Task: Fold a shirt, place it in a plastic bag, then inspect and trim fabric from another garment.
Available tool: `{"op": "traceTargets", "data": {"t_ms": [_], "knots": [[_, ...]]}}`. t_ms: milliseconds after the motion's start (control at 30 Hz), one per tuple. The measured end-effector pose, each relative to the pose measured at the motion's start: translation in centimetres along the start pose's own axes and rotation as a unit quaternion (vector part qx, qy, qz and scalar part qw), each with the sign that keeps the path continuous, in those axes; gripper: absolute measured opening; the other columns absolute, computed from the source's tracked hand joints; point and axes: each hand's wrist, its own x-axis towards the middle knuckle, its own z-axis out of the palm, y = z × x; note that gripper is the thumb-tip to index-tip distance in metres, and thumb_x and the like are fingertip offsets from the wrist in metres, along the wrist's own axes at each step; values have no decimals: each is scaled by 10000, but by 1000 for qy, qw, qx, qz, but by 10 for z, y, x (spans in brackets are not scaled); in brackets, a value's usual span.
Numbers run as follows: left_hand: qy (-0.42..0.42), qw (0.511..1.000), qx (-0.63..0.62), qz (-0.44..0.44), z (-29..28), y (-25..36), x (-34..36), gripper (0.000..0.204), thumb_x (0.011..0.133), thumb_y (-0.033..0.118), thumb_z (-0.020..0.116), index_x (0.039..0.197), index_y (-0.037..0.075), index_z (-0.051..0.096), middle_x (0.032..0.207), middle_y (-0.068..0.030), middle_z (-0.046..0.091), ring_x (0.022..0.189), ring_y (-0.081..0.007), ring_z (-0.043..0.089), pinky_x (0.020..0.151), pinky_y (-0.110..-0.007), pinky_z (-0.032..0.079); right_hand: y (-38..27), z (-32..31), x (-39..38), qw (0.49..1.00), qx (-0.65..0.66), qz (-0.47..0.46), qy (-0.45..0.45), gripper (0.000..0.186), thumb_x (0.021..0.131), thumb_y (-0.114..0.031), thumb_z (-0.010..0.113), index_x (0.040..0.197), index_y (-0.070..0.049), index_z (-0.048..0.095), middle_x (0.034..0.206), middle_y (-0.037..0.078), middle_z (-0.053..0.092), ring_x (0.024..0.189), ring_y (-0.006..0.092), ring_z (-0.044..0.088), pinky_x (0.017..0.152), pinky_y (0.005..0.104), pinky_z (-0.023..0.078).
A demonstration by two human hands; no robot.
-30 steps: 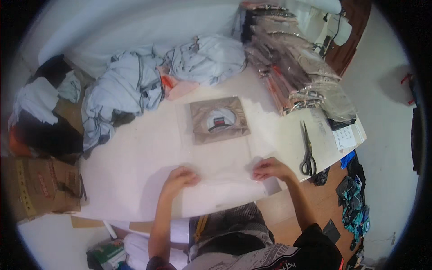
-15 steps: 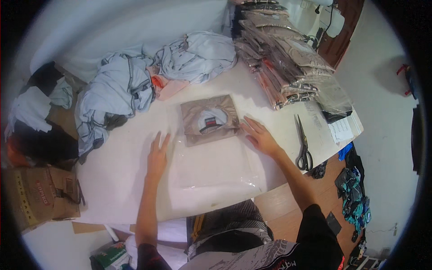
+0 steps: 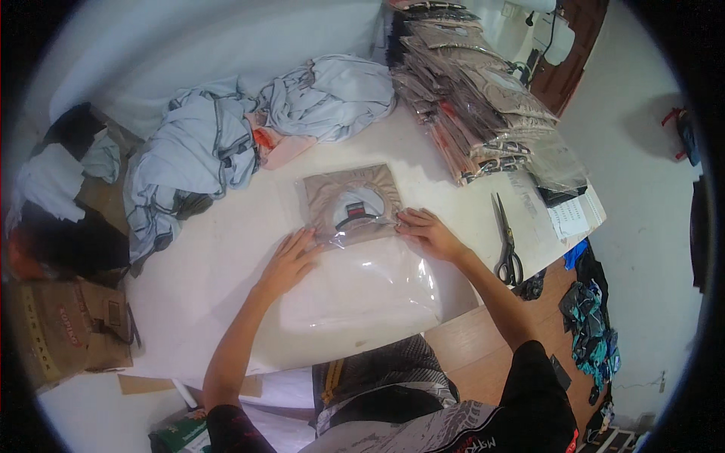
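Observation:
A folded brown shirt (image 3: 313, 198) with a round neckline, pale inside and a dark-and-red neck label, lies flat on the table. A see-through plastic bag (image 3: 359, 294) spreads from it toward me, and its shiny film overlaps the shirt's near edge. At the shirt's near left corner my left hand (image 3: 291, 263) rests open, fingers stretched over the film. My right hand (image 3: 430, 234) is at the near right corner, with its fingers bent together on the bag's edge. What lies under those fingertips is hidden.
Black-handled scissors (image 3: 508, 245) lie on the white table (image 3: 204, 302) to the right. Bagged folded garments (image 3: 483, 90) are piled at the back right. Crumpled pale blue-grey cloth (image 3: 189, 143) lies along the back left. A cardboard box (image 3: 75, 325) stands at the left edge.
My left hand has moved right and nearer the shirt's corner. My right hand's spread fingers have drawn together at the bag's edge. The film has risen over the shirt's near part.

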Motion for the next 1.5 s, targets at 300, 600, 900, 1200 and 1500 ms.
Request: {"op": "traceTargets", "data": {"t_ms": [300,600,900,1200,1500], "knots": [[83,962,-252,-66,-77,33,14,239,929,137,528,1109,34,646,1156,-140,648,1206,-302,535,1063,-383,347,-38,-79,24,975,205,29,86,196,899,-58,558,1072,-24,643,1190,117,632,1211,302,517,1038,407,382],[51,663,-669,-331,-99,10,43,221,981,188,456,1020,-10,546,882,-144,649,758,-245,673,705,-385,565,-35,-76,61,869,416,249,97,237,960,-234,531,937,-42,669,780,-8,618,712,78,528,654,250,436],[7,647,-595,-477,-8,-2,21,308,863,273,682,1013,19,595,974,-130,664,812,-201,664,743,-364,567,-7,-3,32,800,438,407,-55,255,855,-274,679,939,-33,685,805,11,626,712,91,561,621,251,457],[-101,632,-635,-433,-9,-30,19,267,794,79,720,1026,-11,621,960,-119,671,895,-222,672,823,-355,547,22,-22,47,756,484,393,-201,304,790,-241,761,1021,-57,693,900,0,657,787,92,600,694,240,514],[-155,650,-612,-422,-22,-19,25,216,821,85,704,998,-21,641,950,-106,674,886,-192,667,801,-310,555,24,-13,41,788,441,362,-231,267,778,-192,767,967,-16,700,854,37,685,730,106,622,630,237,525]]}}
